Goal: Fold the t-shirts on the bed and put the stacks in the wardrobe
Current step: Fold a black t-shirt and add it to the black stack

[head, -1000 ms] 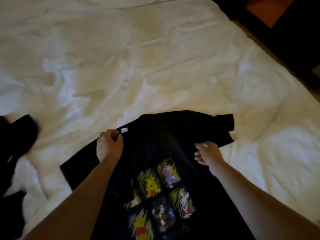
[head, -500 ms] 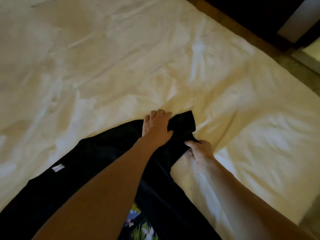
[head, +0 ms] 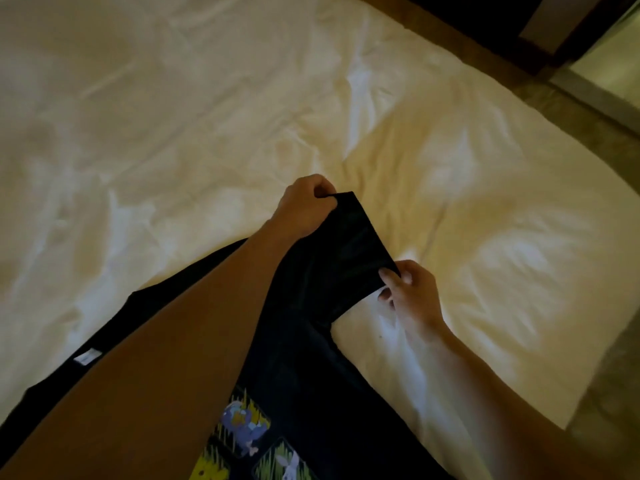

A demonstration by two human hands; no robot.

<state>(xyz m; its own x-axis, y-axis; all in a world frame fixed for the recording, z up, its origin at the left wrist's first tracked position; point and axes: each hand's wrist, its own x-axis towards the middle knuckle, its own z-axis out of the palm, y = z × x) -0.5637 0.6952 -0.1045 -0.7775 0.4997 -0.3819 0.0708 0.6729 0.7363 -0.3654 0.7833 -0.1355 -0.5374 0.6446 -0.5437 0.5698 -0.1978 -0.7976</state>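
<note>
The bed (head: 173, 133), covered by a creased white sheet, fills most of the frame from the upper left to the right edge; a strip of floor (head: 609, 393) runs along the right side and lower right corner. A black t-shirt (head: 311, 358) lies on the sheet in the lower centre and lower left, printed side up; its cartoon print (head: 249, 434) sits at the bottom centre; a small white label (head: 87, 356) shows at the lower left. One sleeve (head: 349, 251) extends toward the centre of the frame, held taut between both hands. The left hand (head: 304, 207), centre frame, is curled and pinches the upper corner of the sleeve hem; the right hand (head: 412, 292), just right of centre, pinches the lower corner of the hem between thumb and fingers.
</note>
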